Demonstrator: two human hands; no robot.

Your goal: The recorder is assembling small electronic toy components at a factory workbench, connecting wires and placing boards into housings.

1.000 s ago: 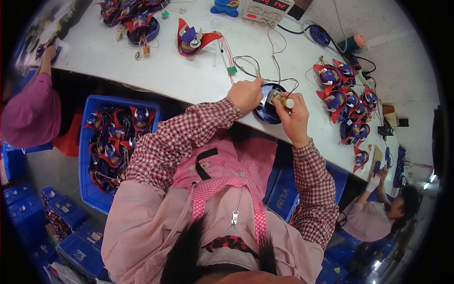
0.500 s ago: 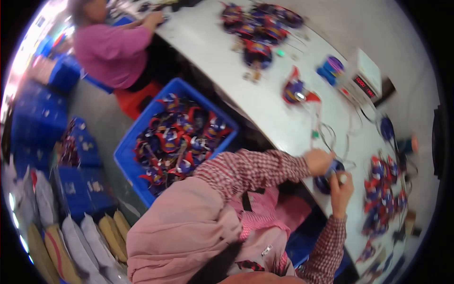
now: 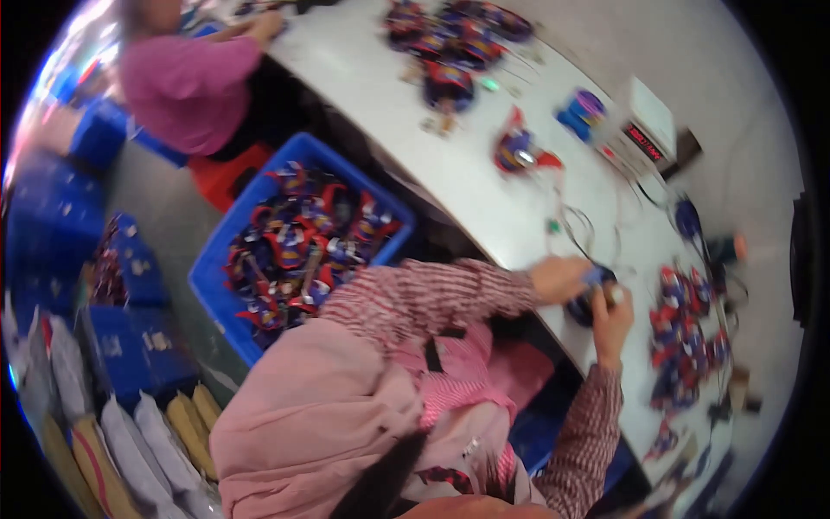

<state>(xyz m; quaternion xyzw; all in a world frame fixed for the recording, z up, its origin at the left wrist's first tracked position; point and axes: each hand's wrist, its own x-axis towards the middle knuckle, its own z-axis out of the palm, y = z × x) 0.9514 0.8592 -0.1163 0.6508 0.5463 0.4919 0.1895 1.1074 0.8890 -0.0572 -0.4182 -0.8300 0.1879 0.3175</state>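
Note:
Above the near edge of the white table, my left hand (image 3: 559, 278) is closed on a dark blue, rounded piece (image 3: 579, 310). My right hand (image 3: 612, 325) has its fingers curled at the same piece from the right, with a small pale bit showing by the fingertips. Blur and my fingers hide most of the piece. A thin dark cable runs close to my hands. Farther up the table lies a single red and dark blue plastic toy part (image 3: 517, 154) with a shiny round spot, wires beside it.
Heaps of similar toy parts lie at the far end (image 3: 454, 43) and right side (image 3: 683, 333). A white box with a red display (image 3: 644, 130) stands beyond a blue-purple object (image 3: 581, 114). A blue crate (image 3: 207, 290) of parts sits left. A person in pink (image 3: 186, 91) works nearby.
The whole view has shifted, so everything appears slightly farther left. Both hands stay on the dark blue piece, with the left fingers a little differently placed.

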